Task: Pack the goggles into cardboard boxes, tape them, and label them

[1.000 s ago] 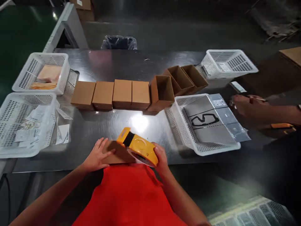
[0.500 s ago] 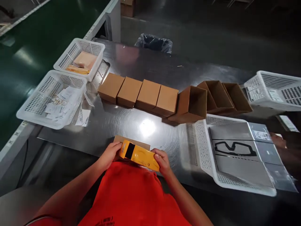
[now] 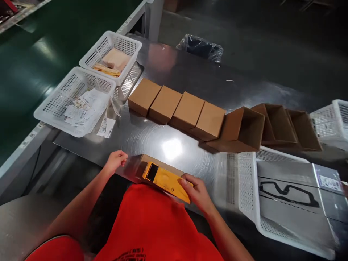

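Nearest, at the tabletop [image 3: 190, 83] edge: right hand [image 3: 198, 193] with grip wrapped round the end of a yellow tape dispenser [image 3: 166, 181], pressed on top of a closed cardboard box [image 3: 152, 164]. Left hand [image 3: 115, 161] just beside the box's left end, fingers loosely curled, grip holding nothing. Farther out, a row of four closed boxes [image 3: 176, 108], then open boxes [image 3: 272, 127] to the right. Far left, two white baskets [image 3: 57, 108] with papers.
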A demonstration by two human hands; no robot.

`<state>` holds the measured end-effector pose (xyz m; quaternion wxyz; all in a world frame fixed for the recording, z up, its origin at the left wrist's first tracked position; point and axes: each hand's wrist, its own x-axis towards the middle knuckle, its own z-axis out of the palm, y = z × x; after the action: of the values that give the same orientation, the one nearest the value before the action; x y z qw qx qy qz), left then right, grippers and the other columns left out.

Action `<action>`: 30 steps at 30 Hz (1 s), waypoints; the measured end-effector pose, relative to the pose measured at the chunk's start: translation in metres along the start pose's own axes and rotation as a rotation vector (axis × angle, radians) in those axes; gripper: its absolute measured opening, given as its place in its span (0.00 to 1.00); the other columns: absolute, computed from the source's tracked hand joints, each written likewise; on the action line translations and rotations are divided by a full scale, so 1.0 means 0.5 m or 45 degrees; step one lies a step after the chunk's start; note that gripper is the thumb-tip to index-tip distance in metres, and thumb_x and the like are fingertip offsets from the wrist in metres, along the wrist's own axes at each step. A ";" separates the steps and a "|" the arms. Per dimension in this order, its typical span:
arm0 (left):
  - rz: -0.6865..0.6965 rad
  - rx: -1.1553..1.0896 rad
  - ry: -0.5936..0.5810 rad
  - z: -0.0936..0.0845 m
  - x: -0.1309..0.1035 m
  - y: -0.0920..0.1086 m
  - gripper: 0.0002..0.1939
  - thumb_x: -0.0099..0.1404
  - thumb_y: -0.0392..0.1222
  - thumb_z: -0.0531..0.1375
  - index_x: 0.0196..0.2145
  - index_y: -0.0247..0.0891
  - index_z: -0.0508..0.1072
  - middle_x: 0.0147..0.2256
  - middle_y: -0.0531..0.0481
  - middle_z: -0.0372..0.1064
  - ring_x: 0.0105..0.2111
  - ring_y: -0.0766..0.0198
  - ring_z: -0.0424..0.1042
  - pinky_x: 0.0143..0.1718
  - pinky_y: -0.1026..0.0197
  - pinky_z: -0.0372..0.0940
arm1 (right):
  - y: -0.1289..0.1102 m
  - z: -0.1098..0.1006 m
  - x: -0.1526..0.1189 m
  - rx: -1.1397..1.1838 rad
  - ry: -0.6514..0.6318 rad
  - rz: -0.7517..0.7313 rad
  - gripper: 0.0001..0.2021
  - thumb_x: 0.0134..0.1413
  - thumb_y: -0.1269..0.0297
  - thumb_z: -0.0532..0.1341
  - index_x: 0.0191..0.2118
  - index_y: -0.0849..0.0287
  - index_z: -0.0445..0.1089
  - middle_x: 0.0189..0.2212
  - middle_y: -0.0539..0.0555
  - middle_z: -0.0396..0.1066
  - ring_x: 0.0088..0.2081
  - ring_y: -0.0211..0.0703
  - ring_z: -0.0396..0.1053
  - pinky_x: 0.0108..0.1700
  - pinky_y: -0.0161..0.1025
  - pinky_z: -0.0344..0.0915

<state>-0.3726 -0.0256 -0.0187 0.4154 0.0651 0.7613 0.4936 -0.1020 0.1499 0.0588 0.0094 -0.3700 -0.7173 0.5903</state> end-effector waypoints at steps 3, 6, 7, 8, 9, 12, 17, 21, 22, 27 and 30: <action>-0.007 0.067 0.011 -0.004 0.025 -0.042 0.10 0.51 0.45 0.60 0.20 0.37 0.67 0.15 0.58 0.60 0.15 0.71 0.60 0.20 0.66 0.55 | -0.011 0.010 0.009 -0.073 0.009 0.051 0.26 0.52 0.38 0.55 0.20 0.57 0.61 0.17 0.47 0.54 0.21 0.36 0.52 0.22 0.34 0.48; 0.035 0.113 0.034 0.025 0.037 -0.082 0.09 0.56 0.43 0.56 0.22 0.37 0.67 0.17 0.59 0.59 0.17 0.72 0.59 0.23 0.65 0.55 | -0.014 0.021 0.010 -0.087 0.036 0.073 0.26 0.53 0.39 0.55 0.20 0.57 0.61 0.17 0.47 0.54 0.21 0.36 0.51 0.21 0.34 0.47; 0.051 0.131 0.037 0.038 0.039 -0.094 0.09 0.57 0.42 0.55 0.22 0.37 0.67 0.18 0.59 0.59 0.18 0.71 0.59 0.24 0.65 0.55 | -0.014 0.024 0.009 -0.084 0.042 0.077 0.25 0.54 0.39 0.55 0.21 0.57 0.61 0.17 0.47 0.54 0.21 0.36 0.51 0.21 0.34 0.47; 0.066 0.152 0.038 0.052 0.039 -0.105 0.09 0.58 0.41 0.55 0.22 0.37 0.66 0.18 0.58 0.59 0.19 0.70 0.60 0.25 0.65 0.56 | -0.013 0.025 0.007 -0.081 0.053 0.083 0.25 0.54 0.39 0.55 0.21 0.57 0.61 0.17 0.47 0.53 0.20 0.36 0.51 0.21 0.34 0.47; 0.082 0.176 0.038 0.066 0.038 -0.115 0.09 0.58 0.41 0.54 0.22 0.38 0.66 0.19 0.58 0.60 0.21 0.69 0.61 0.26 0.64 0.57 | -0.012 0.026 0.005 -0.080 0.063 0.093 0.25 0.54 0.39 0.55 0.21 0.57 0.61 0.16 0.47 0.53 0.20 0.36 0.51 0.21 0.34 0.47; 0.125 0.261 0.033 0.107 0.031 -0.142 0.10 0.61 0.41 0.53 0.23 0.39 0.65 0.23 0.54 0.64 0.27 0.65 0.65 0.31 0.63 0.59 | -0.005 0.026 0.000 -0.082 0.092 0.122 0.25 0.53 0.38 0.56 0.21 0.57 0.61 0.16 0.46 0.52 0.20 0.35 0.50 0.20 0.34 0.47; 0.169 0.447 -0.041 0.131 0.027 -0.163 0.11 0.67 0.46 0.52 0.30 0.40 0.68 0.31 0.49 0.70 0.34 0.61 0.70 0.38 0.60 0.63 | 0.005 0.020 -0.002 -0.052 0.088 0.172 0.26 0.51 0.37 0.57 0.22 0.57 0.62 0.16 0.47 0.53 0.19 0.35 0.51 0.20 0.34 0.48; 0.110 0.615 -0.024 0.108 0.020 -0.157 0.09 0.67 0.43 0.54 0.38 0.38 0.70 0.37 0.44 0.73 0.39 0.54 0.73 0.43 0.53 0.66 | 0.005 0.016 -0.002 -0.042 0.103 0.172 0.25 0.51 0.38 0.57 0.22 0.58 0.63 0.17 0.47 0.55 0.20 0.35 0.52 0.21 0.34 0.49; 0.102 0.648 0.003 0.102 0.012 -0.155 0.10 0.67 0.41 0.53 0.42 0.36 0.70 0.41 0.41 0.72 0.43 0.52 0.73 0.46 0.51 0.66 | 0.004 0.016 -0.002 -0.041 0.102 0.168 0.25 0.52 0.38 0.57 0.23 0.58 0.63 0.17 0.47 0.55 0.21 0.35 0.52 0.21 0.34 0.50; 0.371 0.617 -0.190 0.098 -0.051 -0.177 0.32 0.63 0.30 0.51 0.65 0.40 0.54 0.65 0.41 0.54 0.65 0.56 0.56 0.64 0.49 0.54 | 0.006 0.022 -0.003 -0.047 0.115 0.123 0.26 0.52 0.38 0.56 0.23 0.59 0.64 0.18 0.48 0.54 0.21 0.35 0.52 0.21 0.33 0.48; 0.453 0.612 -0.464 0.092 -0.056 -0.193 0.46 0.60 0.35 0.58 0.69 0.39 0.39 0.68 0.36 0.49 0.67 0.49 0.50 0.66 0.41 0.48 | 0.012 0.024 -0.002 0.000 0.126 0.122 0.26 0.52 0.38 0.56 0.23 0.59 0.63 0.17 0.47 0.53 0.21 0.34 0.50 0.21 0.33 0.48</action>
<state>-0.2924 -0.0562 -0.0881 0.4248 0.3797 0.7459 0.3450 -0.1038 0.1393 0.0506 0.0163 -0.4327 -0.6975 0.5710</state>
